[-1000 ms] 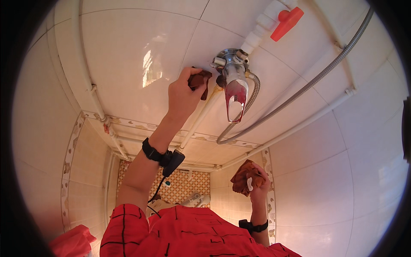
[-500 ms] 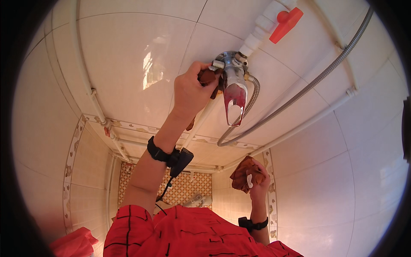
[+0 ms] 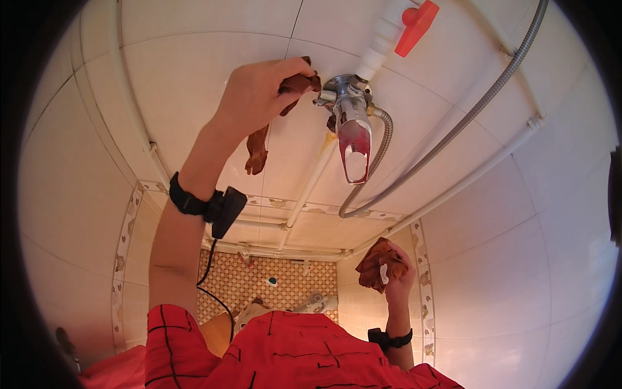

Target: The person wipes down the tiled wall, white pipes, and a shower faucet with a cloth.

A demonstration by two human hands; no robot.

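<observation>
At upper centre, the left hand point(image 3: 256, 96) pinches a brown cloth point(image 3: 297, 85) just left of the downward-running faucet point(image 3: 352, 111), while the farther right hand point(image 3: 403, 279), lower right, clutches a crumpled brown wad point(image 3: 376, 264)

2 hands point(image 3: 256, 94), 2 brown cloths point(image 3: 378, 264), 2 wrist straps point(image 3: 186, 196), 1 mixer tap point(image 3: 352, 109), 1 metal hose point(image 3: 476, 113); upper right, 1 valve handle point(image 3: 416, 28).

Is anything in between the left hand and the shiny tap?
Just the brown cloth, pinched in the left hand on the side toward the tap. I see nothing else in the way.
</observation>
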